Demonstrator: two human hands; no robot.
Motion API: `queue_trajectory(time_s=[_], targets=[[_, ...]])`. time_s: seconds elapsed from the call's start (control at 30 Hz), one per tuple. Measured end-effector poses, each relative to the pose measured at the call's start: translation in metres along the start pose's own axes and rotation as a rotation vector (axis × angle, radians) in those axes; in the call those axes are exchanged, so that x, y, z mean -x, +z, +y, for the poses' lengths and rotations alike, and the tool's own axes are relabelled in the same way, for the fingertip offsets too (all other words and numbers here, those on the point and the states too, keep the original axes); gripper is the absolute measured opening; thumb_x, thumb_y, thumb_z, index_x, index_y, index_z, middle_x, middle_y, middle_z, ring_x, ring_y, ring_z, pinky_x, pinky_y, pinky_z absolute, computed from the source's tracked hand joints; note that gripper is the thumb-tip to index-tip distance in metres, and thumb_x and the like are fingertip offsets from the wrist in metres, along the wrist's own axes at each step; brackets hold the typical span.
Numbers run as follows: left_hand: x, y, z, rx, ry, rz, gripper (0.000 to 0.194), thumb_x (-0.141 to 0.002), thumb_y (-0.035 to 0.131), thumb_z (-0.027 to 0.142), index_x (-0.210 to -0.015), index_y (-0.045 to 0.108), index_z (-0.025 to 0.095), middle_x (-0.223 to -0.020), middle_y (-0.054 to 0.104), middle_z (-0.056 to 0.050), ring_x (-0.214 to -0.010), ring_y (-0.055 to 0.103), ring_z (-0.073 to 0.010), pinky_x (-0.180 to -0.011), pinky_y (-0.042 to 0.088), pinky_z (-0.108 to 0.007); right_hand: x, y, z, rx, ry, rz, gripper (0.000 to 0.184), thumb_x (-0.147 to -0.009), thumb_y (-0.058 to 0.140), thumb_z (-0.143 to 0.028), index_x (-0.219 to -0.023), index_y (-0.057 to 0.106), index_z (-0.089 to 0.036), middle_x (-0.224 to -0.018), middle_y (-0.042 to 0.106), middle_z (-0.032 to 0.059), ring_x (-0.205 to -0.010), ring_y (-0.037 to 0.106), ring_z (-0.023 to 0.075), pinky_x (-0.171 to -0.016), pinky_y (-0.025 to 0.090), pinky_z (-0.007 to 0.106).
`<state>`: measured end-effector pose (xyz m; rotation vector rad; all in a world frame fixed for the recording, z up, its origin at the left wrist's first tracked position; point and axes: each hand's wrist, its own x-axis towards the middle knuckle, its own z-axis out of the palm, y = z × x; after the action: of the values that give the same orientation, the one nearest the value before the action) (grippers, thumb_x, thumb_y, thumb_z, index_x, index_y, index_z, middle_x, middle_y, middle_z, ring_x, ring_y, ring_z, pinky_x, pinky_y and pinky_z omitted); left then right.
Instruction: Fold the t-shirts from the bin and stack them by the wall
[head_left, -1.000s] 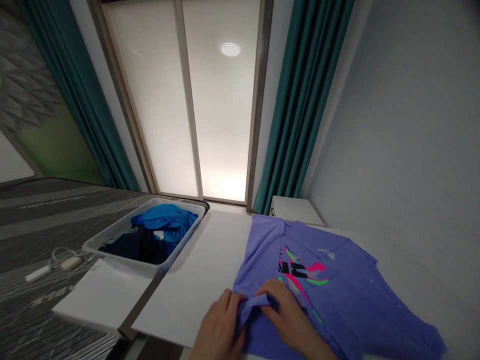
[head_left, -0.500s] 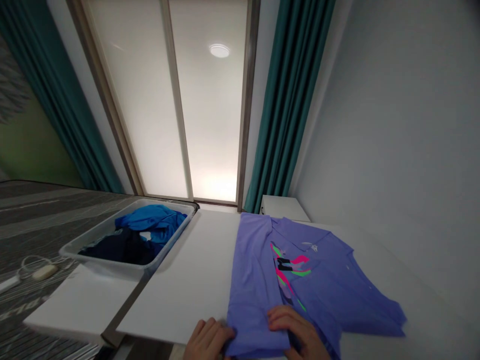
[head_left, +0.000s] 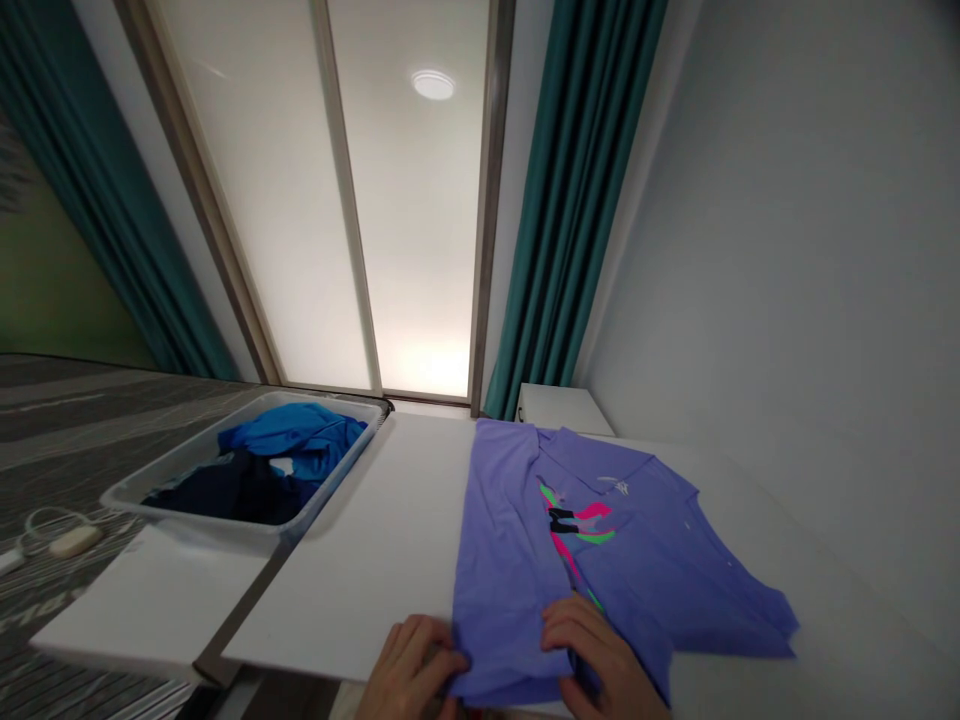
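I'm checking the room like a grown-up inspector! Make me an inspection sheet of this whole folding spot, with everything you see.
Surface: white board in two panels, with a dark strip between them.
Job's things: purple polo shirt with a pink, green and black print, lying on the board, one side folded over.
Clutter: clear plastic tray beside the board, holding a bright blue garment and a navy garment.
Hands: left hand and right hand both on the shirt's near edge.
Cables: thin white cable with a cream-coloured oval piece on the grey striped mattress.
Surroundings: teal curtains, frosted glass door, white cabinet, pale wall.
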<state>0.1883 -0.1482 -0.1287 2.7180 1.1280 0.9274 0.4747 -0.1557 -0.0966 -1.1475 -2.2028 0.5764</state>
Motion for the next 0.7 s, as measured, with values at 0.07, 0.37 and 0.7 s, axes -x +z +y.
queue_trajectory(time_s=[0.07, 0.37, 0.7], targets=[[-0.004, -0.003, 0.002, 0.042, 0.013, 0.018, 0.035, -0.069, 0.054, 0.007, -0.097, 0.064, 0.025, -0.11, 0.067, -0.006, -0.101, 0.061, -0.0234, -0.083, 0.051, -0.033, 0.001, -0.002, 0.002, 0.074, 0.02, -0.075, 0.041, -0.057, 0.047, -0.006, -0.091, 0.062, -0.025, -0.1, 0.066, 0.0047, -0.105, 0.06, 0.0214, -0.104, 0.04, 0.041], [-0.004, 0.001, 0.002, 0.091, 0.054, 0.013, 0.032, -0.07, 0.057, 0.012, -0.098, 0.061, 0.026, -0.107, 0.069, -0.005, -0.102, 0.063, -0.0223, -0.087, 0.049, -0.033, 0.029, 0.004, 0.022, 0.205, -0.022, -0.09, 0.048, -0.059, 0.049, -0.001, -0.094, 0.067, -0.027, -0.115, 0.066, 0.0052, -0.121, 0.055, 0.0233, -0.103, 0.044, 0.038], [-0.008, -0.017, -0.001, 0.006, 0.142, -0.059, 0.029, -0.08, 0.065, 0.024, -0.109, 0.06, 0.025, -0.118, 0.068, -0.005, -0.111, 0.061, -0.0244, -0.097, 0.046, -0.037, 0.051, 0.014, 0.038, 0.352, -0.008, 0.034, 0.026, -0.078, 0.054, -0.005, -0.089, 0.062, -0.027, -0.091, 0.067, 0.0032, -0.089, 0.063, 0.0202, -0.079, 0.05, 0.032]])
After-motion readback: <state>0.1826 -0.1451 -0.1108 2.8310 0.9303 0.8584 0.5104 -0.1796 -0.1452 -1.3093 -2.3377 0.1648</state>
